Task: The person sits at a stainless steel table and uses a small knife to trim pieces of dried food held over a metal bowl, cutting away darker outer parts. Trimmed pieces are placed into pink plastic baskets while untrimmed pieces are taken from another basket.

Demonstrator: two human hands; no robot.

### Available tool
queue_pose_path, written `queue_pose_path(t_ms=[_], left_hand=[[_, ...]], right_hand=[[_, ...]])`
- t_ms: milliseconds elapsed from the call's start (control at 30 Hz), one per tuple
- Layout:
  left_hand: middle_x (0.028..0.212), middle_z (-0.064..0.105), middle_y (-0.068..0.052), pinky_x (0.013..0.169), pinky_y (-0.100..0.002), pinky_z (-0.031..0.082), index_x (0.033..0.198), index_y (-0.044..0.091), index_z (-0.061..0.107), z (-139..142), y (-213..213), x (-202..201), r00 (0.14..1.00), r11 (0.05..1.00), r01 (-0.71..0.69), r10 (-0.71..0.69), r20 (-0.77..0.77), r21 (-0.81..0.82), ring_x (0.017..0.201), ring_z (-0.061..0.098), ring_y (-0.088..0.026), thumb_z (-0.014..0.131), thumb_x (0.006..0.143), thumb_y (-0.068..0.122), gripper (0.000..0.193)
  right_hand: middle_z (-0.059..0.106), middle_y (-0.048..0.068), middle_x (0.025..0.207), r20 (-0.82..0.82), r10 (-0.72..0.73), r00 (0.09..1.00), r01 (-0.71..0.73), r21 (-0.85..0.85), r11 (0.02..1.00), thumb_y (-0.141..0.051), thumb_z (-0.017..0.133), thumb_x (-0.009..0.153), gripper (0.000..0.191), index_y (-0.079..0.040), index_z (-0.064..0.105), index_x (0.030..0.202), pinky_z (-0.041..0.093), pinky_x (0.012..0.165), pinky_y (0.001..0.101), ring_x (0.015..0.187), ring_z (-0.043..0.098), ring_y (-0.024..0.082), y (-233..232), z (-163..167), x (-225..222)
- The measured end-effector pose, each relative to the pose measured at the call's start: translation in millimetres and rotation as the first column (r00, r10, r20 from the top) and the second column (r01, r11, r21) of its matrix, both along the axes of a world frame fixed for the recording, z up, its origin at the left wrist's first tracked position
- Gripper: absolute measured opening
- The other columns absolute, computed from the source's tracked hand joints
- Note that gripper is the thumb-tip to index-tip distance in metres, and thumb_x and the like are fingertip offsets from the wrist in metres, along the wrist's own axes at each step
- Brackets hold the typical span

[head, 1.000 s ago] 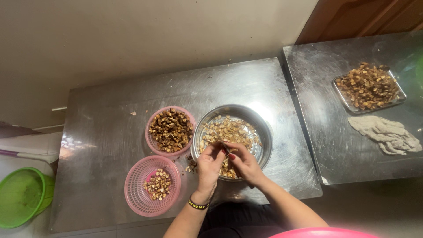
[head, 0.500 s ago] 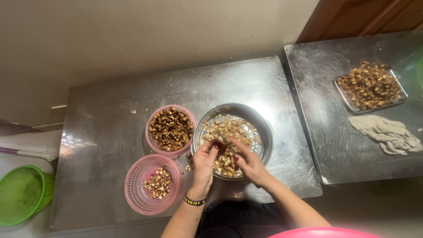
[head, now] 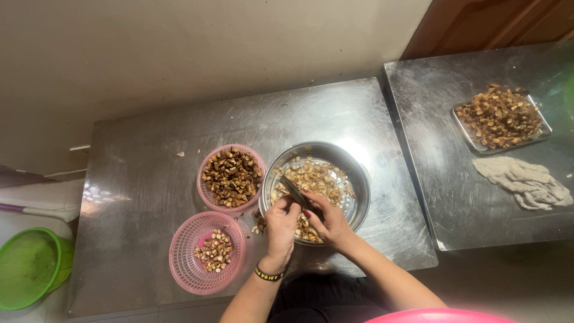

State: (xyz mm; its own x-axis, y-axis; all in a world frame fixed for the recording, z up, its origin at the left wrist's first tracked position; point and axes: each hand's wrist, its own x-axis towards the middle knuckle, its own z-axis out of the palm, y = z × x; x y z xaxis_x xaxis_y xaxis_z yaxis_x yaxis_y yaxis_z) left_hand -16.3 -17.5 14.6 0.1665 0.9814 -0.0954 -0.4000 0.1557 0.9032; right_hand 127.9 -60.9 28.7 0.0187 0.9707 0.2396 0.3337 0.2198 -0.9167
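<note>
Since half a second ago, both hands have lifted slightly over the near rim of the steel bowl (head: 315,185), and a dark knife blade (head: 294,191) now shows between them, slanting up and to the left.

Seen from the head camera looking straight down: the right hand (head: 327,222) is closed around the knife's handle, fingers curled tight. The left hand (head: 281,226) is curled, thumb and fingertips pinched near the blade's base; whether a piece sits between them cannot be told. Pale chopped pieces fill the bowl, which stands on a steel table (head: 143,179). Just left of it, touching, is a pink basket (head: 232,178) of dark brown pieces. Nearer the person, a second pink basket (head: 206,253) holds a small heap. A black wristband (head: 269,274) circles the left wrist.
</note>
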Motion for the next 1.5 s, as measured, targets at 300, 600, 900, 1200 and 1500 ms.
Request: queue_pose_path(t_ms=[300,600,900,1200,1500], left_hand=[[0.101,0.071,-0.007,0.078,-0.023,0.055,0.113,-0.006,0.066,0.2,16.7,7.5,0.999,0.996,0.004,0.000,-0.038,0.093,0.087,0.066,-0.011,0.061,0.094,-0.009,0.020],[0.109,0.074,-0.011,0.090,-0.027,0.060,0.121,-0.007,0.066,-10.0,24.7,-4.4,0.990,0.998,0.044,-0.037,0.134,-0.050,0.096,0.072,-0.016,0.060,0.098,-0.002,0.025],[0.110,0.074,-0.010,0.093,-0.025,0.053,0.117,-0.006,0.070,-19.4,17.6,-2.0,0.976,0.998,0.049,-0.040,0.216,-0.037,0.099,0.068,-0.014,0.060,0.099,-0.003,0.021],[0.104,0.072,-0.008,0.086,-0.025,0.053,0.113,-0.006,0.070,-20.5,5.6,1.9,0.987,0.997,0.053,-0.045,0.152,-0.051,0.093,0.067,-0.013,0.061,0.097,-0.005,0.018],[0.104,0.073,-0.012,0.087,-0.027,0.057,0.115,-0.006,0.067,-9.3,15.5,0.2,0.989,0.996,0.045,-0.034,0.147,-0.076,0.093,0.071,-0.016,0.064,0.096,-0.003,0.019]], right_hand=[[0.064,0.004,0.080,-0.280,0.098,0.955,-0.136,-0.122,0.983,-0.022,0.054,0.105,0.042,-0.011,0.048,0.145,0.043,0.049,0.0227,0.055,0.051,0.006,9.4,-14.6,9.5],[0.062,0.005,0.071,-0.290,-0.073,0.954,-0.029,-0.334,0.942,-0.026,0.051,0.105,0.049,-0.016,0.046,0.152,0.042,0.046,0.0253,0.048,0.046,0.009,14.8,-8.9,32.9],[0.070,0.010,0.079,0.017,0.064,0.998,-0.059,-0.219,0.974,-0.014,0.060,0.097,0.063,-0.016,0.040,0.157,0.055,0.065,0.0300,0.063,0.066,0.017,-2.9,10.4,5.7],[0.072,0.008,0.089,-0.101,-0.003,0.995,-0.004,-0.075,0.997,-0.014,0.063,0.100,0.045,-0.009,0.049,0.142,0.052,0.062,0.0269,0.066,0.063,0.012,1.3,-4.6,1.4],[0.063,0.006,0.070,-0.588,-0.009,0.809,-0.209,-0.302,0.930,-0.032,0.053,0.103,0.044,-0.012,0.051,0.143,0.034,0.035,0.0251,0.043,0.045,0.009,13.1,-10.4,30.1]])
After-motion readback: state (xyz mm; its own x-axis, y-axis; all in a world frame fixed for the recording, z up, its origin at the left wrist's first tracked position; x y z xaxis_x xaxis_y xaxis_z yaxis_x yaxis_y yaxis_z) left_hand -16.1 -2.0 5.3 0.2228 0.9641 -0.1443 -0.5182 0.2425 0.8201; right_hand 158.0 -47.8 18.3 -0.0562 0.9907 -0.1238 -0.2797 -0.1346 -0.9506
